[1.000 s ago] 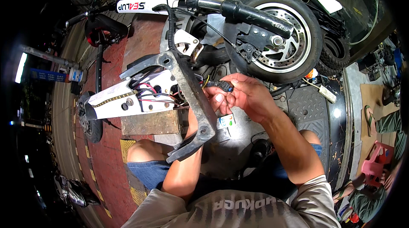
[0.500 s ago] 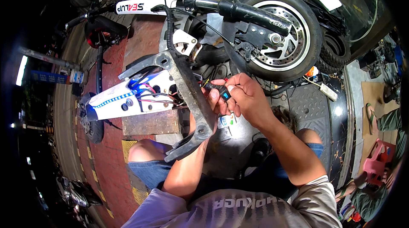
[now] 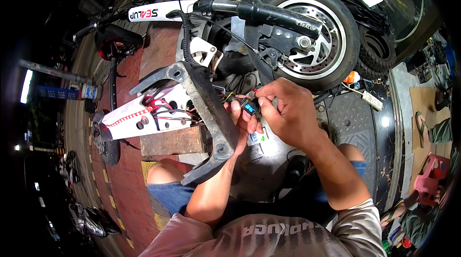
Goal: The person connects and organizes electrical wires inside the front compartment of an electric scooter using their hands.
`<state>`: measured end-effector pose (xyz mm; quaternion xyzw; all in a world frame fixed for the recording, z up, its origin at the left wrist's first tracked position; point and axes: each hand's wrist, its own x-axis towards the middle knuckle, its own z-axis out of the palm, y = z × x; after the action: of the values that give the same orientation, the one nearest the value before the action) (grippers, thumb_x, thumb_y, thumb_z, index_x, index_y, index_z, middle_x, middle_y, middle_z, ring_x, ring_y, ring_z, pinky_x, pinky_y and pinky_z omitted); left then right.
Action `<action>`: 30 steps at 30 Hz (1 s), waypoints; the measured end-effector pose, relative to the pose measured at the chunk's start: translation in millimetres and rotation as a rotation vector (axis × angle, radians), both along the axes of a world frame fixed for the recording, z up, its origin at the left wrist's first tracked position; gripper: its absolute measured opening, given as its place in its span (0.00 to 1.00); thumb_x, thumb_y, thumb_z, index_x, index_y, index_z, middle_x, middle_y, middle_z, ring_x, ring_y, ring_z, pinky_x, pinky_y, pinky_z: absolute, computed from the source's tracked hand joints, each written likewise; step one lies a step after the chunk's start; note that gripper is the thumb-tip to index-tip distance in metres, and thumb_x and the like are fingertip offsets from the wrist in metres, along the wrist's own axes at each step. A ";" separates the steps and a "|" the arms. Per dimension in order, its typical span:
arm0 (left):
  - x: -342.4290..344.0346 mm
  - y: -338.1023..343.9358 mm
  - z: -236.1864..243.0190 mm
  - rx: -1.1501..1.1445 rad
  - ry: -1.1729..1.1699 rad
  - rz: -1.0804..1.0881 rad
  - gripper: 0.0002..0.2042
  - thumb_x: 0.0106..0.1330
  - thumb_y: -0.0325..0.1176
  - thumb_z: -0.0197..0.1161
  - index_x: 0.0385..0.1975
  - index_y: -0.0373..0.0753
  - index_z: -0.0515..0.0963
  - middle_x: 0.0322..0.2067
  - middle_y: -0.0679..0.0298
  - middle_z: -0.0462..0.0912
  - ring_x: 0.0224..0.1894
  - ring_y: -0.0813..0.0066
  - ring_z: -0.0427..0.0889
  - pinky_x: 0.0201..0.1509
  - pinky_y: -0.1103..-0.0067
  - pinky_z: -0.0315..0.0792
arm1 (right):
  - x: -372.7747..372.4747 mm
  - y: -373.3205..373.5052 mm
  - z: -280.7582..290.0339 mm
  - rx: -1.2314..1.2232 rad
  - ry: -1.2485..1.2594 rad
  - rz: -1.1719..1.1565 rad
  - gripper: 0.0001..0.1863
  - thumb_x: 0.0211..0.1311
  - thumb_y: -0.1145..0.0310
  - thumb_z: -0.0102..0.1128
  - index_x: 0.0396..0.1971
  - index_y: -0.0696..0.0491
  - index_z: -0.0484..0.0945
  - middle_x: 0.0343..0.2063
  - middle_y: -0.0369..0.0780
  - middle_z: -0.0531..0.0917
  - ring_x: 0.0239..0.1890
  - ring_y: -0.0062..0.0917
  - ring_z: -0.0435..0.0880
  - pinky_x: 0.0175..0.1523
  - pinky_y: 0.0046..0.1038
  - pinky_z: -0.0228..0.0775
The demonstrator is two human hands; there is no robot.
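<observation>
My left hand (image 3: 243, 121) pinches a small black module (image 3: 249, 108) with a bright blue face, with wires running beside it. Just right of it my right hand (image 3: 292, 113) is closed, thumb against the curled fingers; what they hold is hidden. A small red piece shows by its fingertips. Over my left wrist stands the scratched dark end bracket (image 3: 207, 108) of an electric scooter. Left of that, the scooter's white deck (image 3: 168, 125) lies opened, with red, black and other wires (image 3: 165, 105) coming out and a strip lit red along its edge.
The scooter's front wheel (image 3: 353, 41) with its brake disc lies beyond my hands, joined to a white stem (image 3: 162, 12). A wooden block (image 3: 173, 141) supports the deck. Loose tyres (image 3: 377, 53), a white power strip (image 3: 371, 100) and a pink stool (image 3: 428, 177) are at the right.
My right hand has drawn slightly right, away from the black module, which stays in my left hand. The deck's lit strip has turned from blue to red. The view has shifted slightly.
</observation>
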<state>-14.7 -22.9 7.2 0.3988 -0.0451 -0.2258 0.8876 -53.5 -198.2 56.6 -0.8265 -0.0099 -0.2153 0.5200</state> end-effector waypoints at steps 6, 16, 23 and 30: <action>1.5 -2.1 -1.5 0.003 -0.066 0.036 0.10 0.79 0.40 0.60 0.34 0.45 0.78 0.26 0.65 0.77 0.23 0.68 0.77 0.29 0.67 0.80 | 6.6 6.9 -11.0 0.121 0.010 0.112 0.03 0.60 0.73 0.65 0.31 0.55 0.83 0.25 0.42 0.85 0.24 0.34 0.87 0.32 0.34 0.77; 1.5 -2.4 -6.0 0.050 -0.012 0.142 0.08 0.76 0.34 0.64 0.32 0.47 0.77 0.23 0.63 0.80 0.21 0.66 0.81 0.29 0.64 0.84 | 15.0 6.3 -8.6 0.587 0.344 0.280 0.06 0.70 0.78 0.59 0.37 0.66 0.82 0.27 0.39 0.87 0.26 0.14 0.83 0.32 0.21 0.76; 0.5 -5.4 5.5 0.152 0.003 0.162 0.09 0.75 0.33 0.66 0.32 0.42 0.75 0.22 0.61 0.80 0.20 0.65 0.82 0.28 0.65 0.85 | 14.1 5.3 -10.4 0.466 0.265 0.243 0.07 0.67 0.77 0.60 0.40 0.64 0.82 0.27 0.38 0.86 0.28 0.15 0.83 0.33 0.22 0.75; 6.5 0.8 -9.8 0.126 -0.016 0.140 0.08 0.75 0.29 0.64 0.39 0.41 0.70 0.27 0.56 0.83 0.23 0.61 0.84 0.29 0.64 0.86 | 18.3 0.7 -21.2 0.235 0.144 0.260 0.14 0.63 0.74 0.63 0.48 0.58 0.84 0.27 0.40 0.85 0.26 0.17 0.82 0.34 0.25 0.76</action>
<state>-8.1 -22.1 -2.6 0.4577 -0.0099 -0.1627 0.8741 -35.2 -197.5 35.4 -0.7652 -0.0541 -0.0865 0.6356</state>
